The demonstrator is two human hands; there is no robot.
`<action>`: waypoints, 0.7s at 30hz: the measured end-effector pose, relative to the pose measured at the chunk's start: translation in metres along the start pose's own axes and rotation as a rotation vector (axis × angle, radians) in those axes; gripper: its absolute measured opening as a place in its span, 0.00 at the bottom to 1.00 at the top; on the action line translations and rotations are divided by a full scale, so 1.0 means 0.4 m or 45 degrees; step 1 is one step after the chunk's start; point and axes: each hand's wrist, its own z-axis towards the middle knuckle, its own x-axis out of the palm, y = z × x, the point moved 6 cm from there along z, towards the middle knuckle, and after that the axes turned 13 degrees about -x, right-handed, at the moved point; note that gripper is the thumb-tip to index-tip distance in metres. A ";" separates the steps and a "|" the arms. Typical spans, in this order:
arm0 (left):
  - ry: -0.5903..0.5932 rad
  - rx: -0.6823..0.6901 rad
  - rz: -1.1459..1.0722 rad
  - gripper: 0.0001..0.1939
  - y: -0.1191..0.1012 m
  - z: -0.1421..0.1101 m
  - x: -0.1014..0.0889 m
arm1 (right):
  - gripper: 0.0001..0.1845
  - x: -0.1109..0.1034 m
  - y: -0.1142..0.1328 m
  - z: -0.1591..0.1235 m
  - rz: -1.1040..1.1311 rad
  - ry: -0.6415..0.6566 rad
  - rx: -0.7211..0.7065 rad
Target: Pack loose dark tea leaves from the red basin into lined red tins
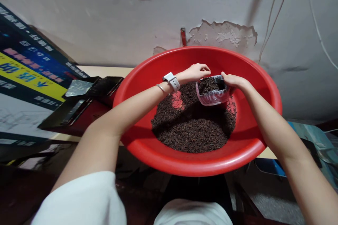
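Observation:
A big red plastic basin [253, 77] holds a heap of dark loose leaves [192, 126]. Over the heap I hold a small clear plastic bag [212, 96], filled with the same dark leaves. My left hand [196, 72], with a white watch and a thin bracelet on the wrist, pinches the bag's left rim with closed fingers. My right hand [232, 80] grips the bag's right rim, fingers curled over the edge. The bag's mouth is open upward between the two hands.
The basin rests on a pale table edge [102, 71] against a peeling grey wall [224, 35]. Dark trays and a blue-yellow printed box [31, 74] lie to the left. Cables hang down the wall at the right. A blue object [311, 137] sits at the right.

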 end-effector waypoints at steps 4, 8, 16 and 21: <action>0.029 0.144 0.281 0.18 0.001 -0.017 0.036 | 0.42 0.001 0.002 0.000 0.009 -0.007 -0.008; 0.168 0.336 0.387 0.21 -0.020 -0.036 0.110 | 0.42 -0.002 0.003 0.000 -0.014 -0.027 -0.007; -0.116 0.372 0.336 0.20 -0.055 -0.016 0.096 | 0.41 0.000 0.003 -0.003 -0.014 -0.010 -0.007; 0.050 0.275 0.545 0.17 -0.014 -0.025 0.039 | 0.41 0.002 0.003 0.000 -0.037 -0.013 0.017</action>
